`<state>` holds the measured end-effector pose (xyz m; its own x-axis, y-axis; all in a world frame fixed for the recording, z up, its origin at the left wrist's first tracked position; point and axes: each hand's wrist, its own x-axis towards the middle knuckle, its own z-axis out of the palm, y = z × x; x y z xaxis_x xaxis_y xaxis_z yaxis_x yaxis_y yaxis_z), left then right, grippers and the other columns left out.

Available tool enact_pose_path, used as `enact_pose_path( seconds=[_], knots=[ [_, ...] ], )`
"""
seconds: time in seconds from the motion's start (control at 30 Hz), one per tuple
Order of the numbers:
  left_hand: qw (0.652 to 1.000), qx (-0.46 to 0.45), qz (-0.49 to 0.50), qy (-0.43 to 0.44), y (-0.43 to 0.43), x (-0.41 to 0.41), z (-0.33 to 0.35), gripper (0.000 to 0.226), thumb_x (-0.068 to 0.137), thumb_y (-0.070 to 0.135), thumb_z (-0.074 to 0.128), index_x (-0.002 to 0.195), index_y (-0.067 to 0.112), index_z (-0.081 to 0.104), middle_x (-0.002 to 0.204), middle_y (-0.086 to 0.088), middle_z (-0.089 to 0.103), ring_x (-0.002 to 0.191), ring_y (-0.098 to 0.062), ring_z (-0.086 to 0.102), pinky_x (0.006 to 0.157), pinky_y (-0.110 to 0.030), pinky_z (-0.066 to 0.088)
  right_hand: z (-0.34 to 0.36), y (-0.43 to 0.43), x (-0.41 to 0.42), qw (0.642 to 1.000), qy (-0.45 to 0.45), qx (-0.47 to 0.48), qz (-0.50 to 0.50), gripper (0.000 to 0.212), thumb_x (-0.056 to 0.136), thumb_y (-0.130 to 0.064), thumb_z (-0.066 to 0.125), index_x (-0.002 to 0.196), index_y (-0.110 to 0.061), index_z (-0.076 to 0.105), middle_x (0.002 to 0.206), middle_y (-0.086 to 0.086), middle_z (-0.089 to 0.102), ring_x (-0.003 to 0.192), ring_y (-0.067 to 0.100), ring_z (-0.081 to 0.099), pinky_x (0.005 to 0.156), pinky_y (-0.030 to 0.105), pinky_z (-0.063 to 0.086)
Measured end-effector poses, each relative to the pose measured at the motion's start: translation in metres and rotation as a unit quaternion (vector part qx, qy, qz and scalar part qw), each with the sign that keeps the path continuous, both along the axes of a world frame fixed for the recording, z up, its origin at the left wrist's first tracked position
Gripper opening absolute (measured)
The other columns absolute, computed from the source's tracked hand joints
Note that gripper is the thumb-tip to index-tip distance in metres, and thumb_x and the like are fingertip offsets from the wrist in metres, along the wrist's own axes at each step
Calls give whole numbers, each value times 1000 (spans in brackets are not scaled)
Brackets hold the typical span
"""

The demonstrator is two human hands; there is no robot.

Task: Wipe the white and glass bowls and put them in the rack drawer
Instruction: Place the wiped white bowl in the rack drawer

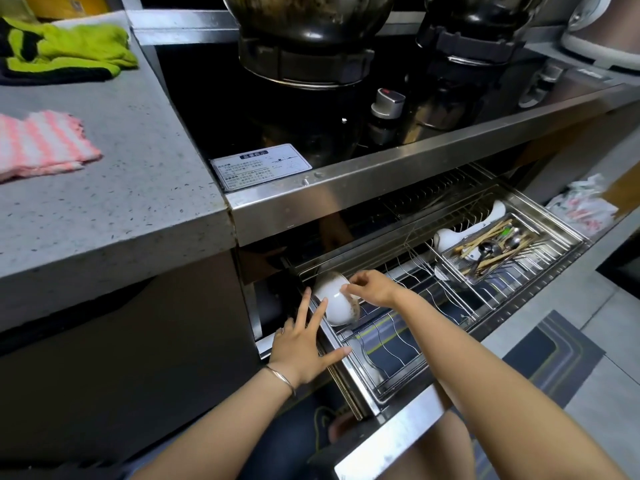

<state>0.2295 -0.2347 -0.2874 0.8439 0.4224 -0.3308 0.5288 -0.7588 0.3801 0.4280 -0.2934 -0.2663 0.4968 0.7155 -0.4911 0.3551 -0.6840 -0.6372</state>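
Right grip [372, 289]: fingers curled, tips pinching lightly on the upper wall of the white bowl [334, 306]; a shallow hold, not a wrap. Left grip [299, 348], at the bowl's 7 o'clock: fingers straight and spread, holding nothing, forefinger steadying the bowl's side, thumb lying along the drawer's side rail. The bowl stands tilted on edge among the wires at the near-left corner of the rack drawer [398, 393], speckled rim turned toward 4 o'clock. Risks as judged: released before it seats between two wires, the bowl could roll and knock the steel frame or chip its rim; fingertip contact alone gives little check on a slip. If the drawer shifts, the thumb on the rail could be nipped. The cutlery tray [491, 251] at 2 o'clock is well apart, no threat. The glass bowl is not in view. A pink striped cloth [41, 147] lies on the desk [138, 188] at 10 o'clock.
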Motion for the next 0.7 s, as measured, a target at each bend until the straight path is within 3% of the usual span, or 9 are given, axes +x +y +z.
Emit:
enact_pose_path(
  seconds=[0.13, 0.2, 0.27, 0.3, 0.5, 0.63, 0.7],
  knots=[
    [999, 25, -8, 30, 2, -3, 20, 90, 84, 75, 36, 152, 33, -4, 160, 0, -17, 144, -30, 16, 116, -44, 22, 36, -20, -9, 998, -37, 55, 7, 28, 96, -26, 56, 111, -3, 64, 107, 7, 65, 100, 18, 58, 88, 26, 42],
    [1000, 16, -6, 5, 2, -5, 40, 80, 88, 68, 39, 152, 28, 13, 160, -4, 15, 140, -26, 29, 111, -39, 30, 56, -36, -17, 995, -51, 83, 21, 24, 96, -23, 56, 110, -7, 65, 110, 6, 66, 102, 16, 58, 90, 24, 43],
    [998, 26, -19, -45, 1, -12, 68, 60, 92, 59, 44, 143, 28, 37, 140, 1, 51, 125, -19, 49, 97, -31, 40, 77, -50, -25, 990, -71, 117, 27, 18, 96, -22, 56, 109, -13, 65, 107, 0, 66, 102, 13, 60, 93, 25, 45],
    [996, 34, -26, -75, 1, -16, 85, 50, 93, 55, 46, 137, 31, 45, 130, 7, 59, 119, -16, 54, 93, -29, 41, 88, -56, -30, 987, -83, 139, 22, 17, 96, -20, 56, 109, -15, 66, 106, -3, 67, 101, 11, 61, 94, 25, 47],
    [961, 38, -41, -271, 2, -59, 198, 23, 95, 42, 49, 115, 37, 60, 105, 19, 67, 98, 1, 59, 87, -26, 47, 184, -63, -85, 940, -127, 315, 13, 16, 94, -13, 57, 105, -17, 68, 101, -4, 71, 99, 7, 65, 91, 20, 49],
    [935, 67, -45, -345, 17, -100, 258, 22, 96, 43, 48, 114, 41, 59, 92, 21, 67, 81, 4, 58, 75, -17, 45, 248, -43, -127, 908, -157, 385, 53, 15, 95, -17, 57, 99, -22, 70, 89, -7, 71, 90, 8, 67, 85, 23, 51],
    [928, 77, -23, -365, 36, -121, 276, 21, 96, 43, 48, 113, 41, 59, 86, 18, 68, 72, 1, 57, 72, -22, 46, 269, -25, -147, 902, -156, 395, 78, 13, 95, -19, 57, 99, -22, 69, 90, -8, 70, 89, 8, 66, 84, 25, 50]
  ],
)
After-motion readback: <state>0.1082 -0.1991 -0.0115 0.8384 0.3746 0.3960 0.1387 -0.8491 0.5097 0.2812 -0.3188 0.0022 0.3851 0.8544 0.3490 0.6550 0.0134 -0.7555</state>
